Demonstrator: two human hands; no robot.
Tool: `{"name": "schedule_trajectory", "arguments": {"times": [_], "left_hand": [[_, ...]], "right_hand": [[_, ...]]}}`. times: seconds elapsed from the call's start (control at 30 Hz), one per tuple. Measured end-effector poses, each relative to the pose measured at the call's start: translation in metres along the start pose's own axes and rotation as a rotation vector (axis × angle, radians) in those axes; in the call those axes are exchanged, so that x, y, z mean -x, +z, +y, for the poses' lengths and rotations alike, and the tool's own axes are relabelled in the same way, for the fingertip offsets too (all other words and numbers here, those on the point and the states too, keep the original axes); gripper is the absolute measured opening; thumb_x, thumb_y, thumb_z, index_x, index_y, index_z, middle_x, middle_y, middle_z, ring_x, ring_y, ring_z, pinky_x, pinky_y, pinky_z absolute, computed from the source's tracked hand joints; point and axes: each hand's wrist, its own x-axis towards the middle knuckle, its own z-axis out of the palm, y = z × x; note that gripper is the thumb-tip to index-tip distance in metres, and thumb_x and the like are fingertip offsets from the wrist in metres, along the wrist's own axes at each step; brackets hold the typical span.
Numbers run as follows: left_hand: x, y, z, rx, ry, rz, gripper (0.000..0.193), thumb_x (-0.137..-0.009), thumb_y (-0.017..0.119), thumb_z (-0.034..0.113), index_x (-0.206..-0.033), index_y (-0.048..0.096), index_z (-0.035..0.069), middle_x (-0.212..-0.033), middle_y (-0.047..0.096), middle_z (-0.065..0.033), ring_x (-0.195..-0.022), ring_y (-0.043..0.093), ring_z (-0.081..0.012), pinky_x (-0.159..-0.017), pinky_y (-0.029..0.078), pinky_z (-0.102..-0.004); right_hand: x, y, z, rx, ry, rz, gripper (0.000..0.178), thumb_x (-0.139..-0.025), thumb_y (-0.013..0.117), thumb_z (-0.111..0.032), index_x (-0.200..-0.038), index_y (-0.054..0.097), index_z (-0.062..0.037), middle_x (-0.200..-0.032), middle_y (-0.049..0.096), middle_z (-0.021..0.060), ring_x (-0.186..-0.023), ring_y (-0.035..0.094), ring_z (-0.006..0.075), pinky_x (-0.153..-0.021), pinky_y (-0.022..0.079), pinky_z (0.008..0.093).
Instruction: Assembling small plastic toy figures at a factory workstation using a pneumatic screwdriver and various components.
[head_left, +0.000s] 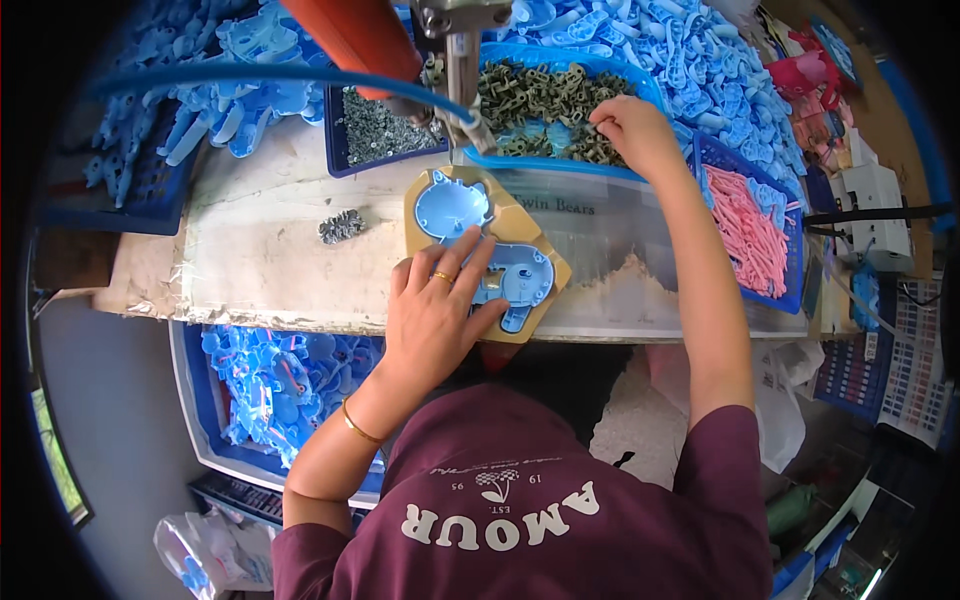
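Observation:
My left hand (437, 310) lies over a tan fixture (428, 190), its fingers stretched out and resting on the light blue plastic shell (530, 272) set in it. The shell has a rounded upper bowl and a wider lower part with a tab; my fingers hide its middle. My right hand (637, 132) reaches into a bright blue tray (640, 75) of small dark olive parts (540, 95). Its thumb and fingertips are pinched together at the right side of the pile. Whatever they pinch is too small to make out.
A metal machine head (462, 70) with an orange body hangs above the fixture. Left of it stands a dark bin of small metal pieces (380, 125); a small metal heap (341, 227) lies on the table. Blue shells (660, 50) pile up behind. Pink strips (745, 225) fill a basket at right.

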Motion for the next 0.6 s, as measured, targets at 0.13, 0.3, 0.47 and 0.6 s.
{"name": "schedule_trajectory", "arguments": {"times": [0.13, 0.3, 0.47, 0.6], "left_hand": [[-0.003, -0.008, -0.001, 0.035, -0.008, -0.024, 0.064, -0.084, 0.076, 0.036, -0.139, 0.058, 0.009, -0.141, 0.057, -0.0051, -0.115, 0.053, -0.0273, -0.098, 0.042, -0.0409], [-0.027, -0.011, -0.005, 0.213, 0.031, 0.081, 0.054, -0.088, 0.074, 0.033, -0.135, 0.061, 0.008, -0.13, 0.064, -0.0098, -0.105, 0.058, -0.0314, -0.091, 0.047, -0.041], [-0.06, -0.018, 0.005, 1.412, -0.563, -0.199, 0.038, -0.105, 0.059, 0.03, -0.124, 0.063, -0.002, -0.106, 0.072, -0.0105, -0.098, 0.067, -0.0199, -0.084, 0.054, -0.034], [-0.069, -0.005, 0.006, 1.55, -0.629, -0.223, 0.034, -0.106, 0.057, 0.029, -0.119, 0.064, -0.002, -0.107, 0.072, -0.0119, -0.098, 0.069, -0.0157, -0.085, 0.056, -0.0277]], "right_hand": [[-0.002, -0.02, -0.001, -0.467, 0.229, -0.04, 0.019, -0.094, 0.068, -0.017, -0.107, 0.076, -0.0066, -0.095, 0.075, 0.0077, -0.082, 0.067, 0.0179, -0.074, 0.053, 0.0325], [0.018, -0.048, -0.04, -0.999, 0.431, -0.083, 0.021, -0.097, 0.065, -0.015, -0.11, 0.076, -0.0026, -0.096, 0.074, 0.0053, -0.085, 0.064, 0.0097, -0.076, 0.052, 0.0253], [0.058, -0.067, -0.118, -0.864, 0.098, 0.122, 0.02, -0.09, 0.071, -0.004, -0.109, 0.076, -0.003, -0.097, 0.073, 0.0046, -0.086, 0.065, 0.015, -0.075, 0.053, 0.0302], [0.084, -0.05, -0.141, -0.553, -0.321, 0.337, 0.027, -0.08, 0.076, 0.001, -0.106, 0.077, -0.0058, -0.097, 0.072, 0.0077, -0.086, 0.067, 0.0233, -0.074, 0.054, 0.0329]]}}
